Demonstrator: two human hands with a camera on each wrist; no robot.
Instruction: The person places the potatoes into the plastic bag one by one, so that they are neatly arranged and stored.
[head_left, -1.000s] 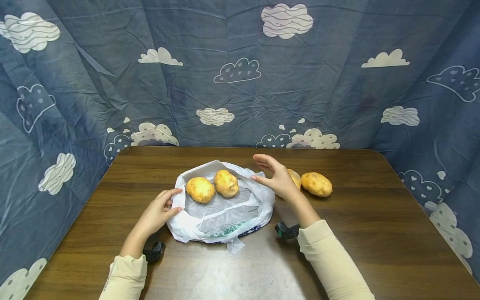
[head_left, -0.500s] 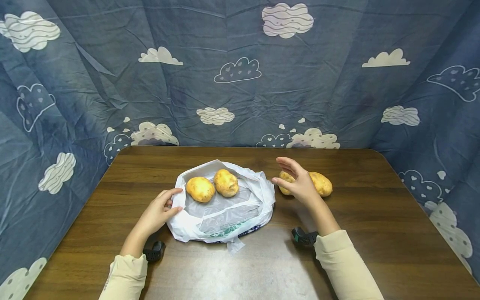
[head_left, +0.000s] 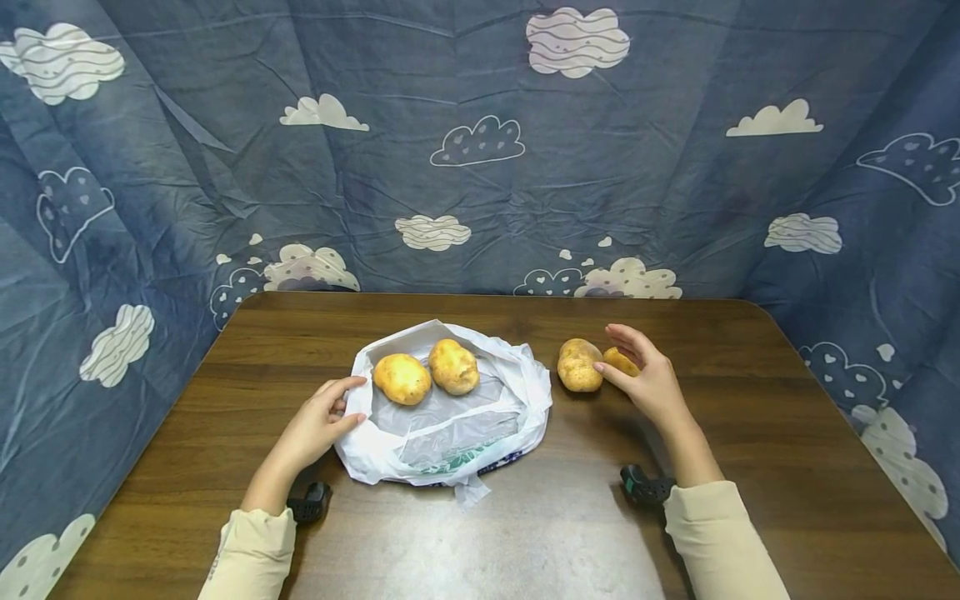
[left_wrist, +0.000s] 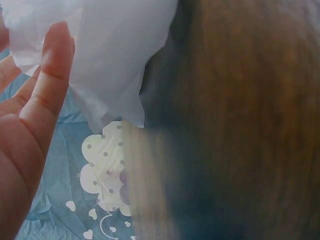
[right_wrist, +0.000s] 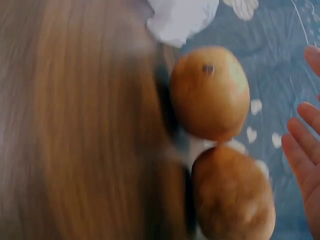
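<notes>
Touching the left rim of an open, crumpled white plastic bag (head_left: 534,387) with the left hand (head_left: 315,427), thumb and forefinger set well apart along the edge. Cannot tell from either view about any pinch on the plastic (thin stuff, and partly lost behind the fingers). Inside the bag, toward the far side, lying side by side: a yellow, oval potato (head_left: 402,380) and, just to the right, a yellow, rounded, knobbly potato (head_left: 453,367).

Just beyond the bag's right edge, resting on the brown, wood-grained surface (head_left: 480,550): a yellow-brown, lumpy potato (head_left: 578,365). Next to it, farther right, partly covered by the right hand (head_left: 647,382) in the head view: a golden-yellow, smooth potato (head_left: 620,363). Holding that right hand beside the pair with thumb and fingers spread in a loose curve. In the right wrist view, showing a gap between the fingers and both potatoes. In the head view, placing the thumb tip right at the edge of the lumpy one (touch or mere overlap, impossible to say).

Wearing cream, long fabric sleeves (head_left: 255,546) and, at each wrist, a small black device (head_left: 310,502). Behind the surface, falling in folds: a dark blue, cloud-printed cloth (head_left: 480,196).
</notes>
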